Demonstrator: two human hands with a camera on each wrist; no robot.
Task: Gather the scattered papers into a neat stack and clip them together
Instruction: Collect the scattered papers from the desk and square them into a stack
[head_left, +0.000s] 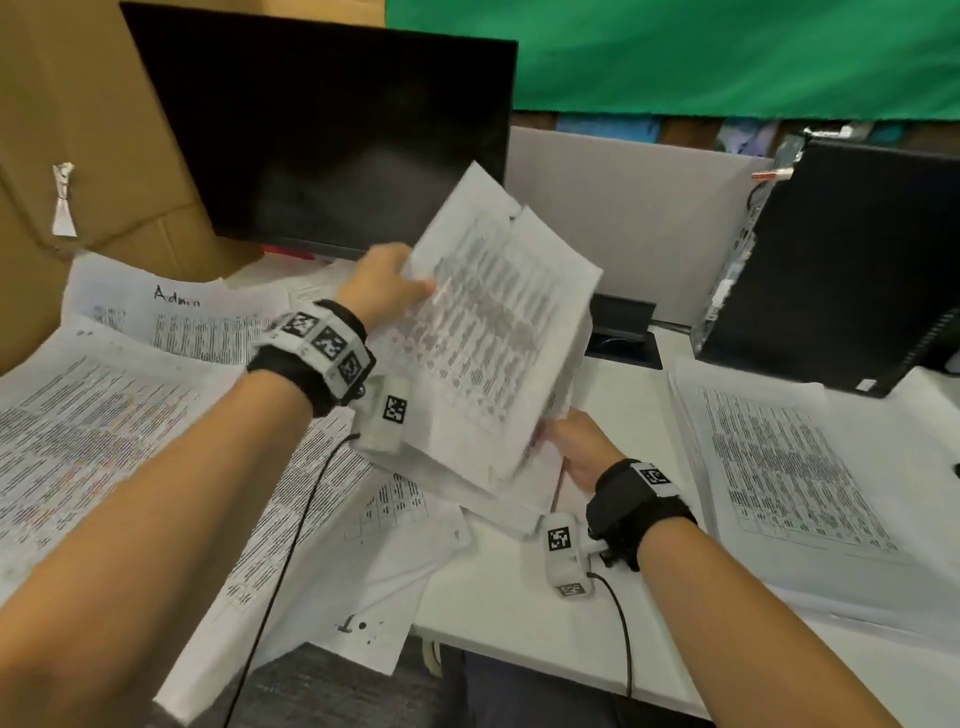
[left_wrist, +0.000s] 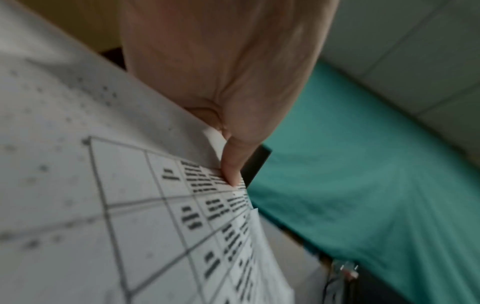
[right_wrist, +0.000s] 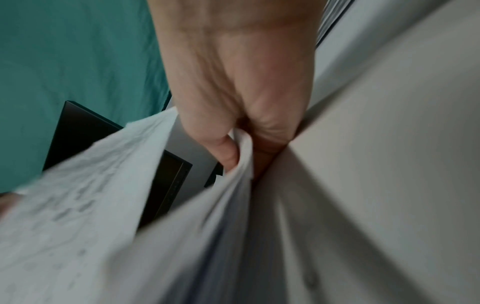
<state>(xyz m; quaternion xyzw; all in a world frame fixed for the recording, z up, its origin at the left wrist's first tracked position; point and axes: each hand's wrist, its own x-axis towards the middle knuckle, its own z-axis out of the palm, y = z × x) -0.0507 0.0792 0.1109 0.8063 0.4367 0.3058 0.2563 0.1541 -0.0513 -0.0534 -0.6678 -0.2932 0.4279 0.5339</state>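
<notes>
Fingers (left_wrist: 231, 164) of both hands pinching opposite edges of paper bundle (head_left: 493, 332)

Head view: even, bright overhead light, soft shadows. Motion blur smears the print on the held papers (head_left: 498, 332) between the hands; straight edges bow toward the frame borders (wide-angle). Both wrist views are dimmer, greyish and soft throughout; the sheets nearest each lens are most blurred.

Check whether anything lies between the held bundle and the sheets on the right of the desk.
Nothing visible does. Both hands, left and right, grip the bundle above the desk; only bare desk separates it from the right sheets. The tower stands behind them.
</notes>
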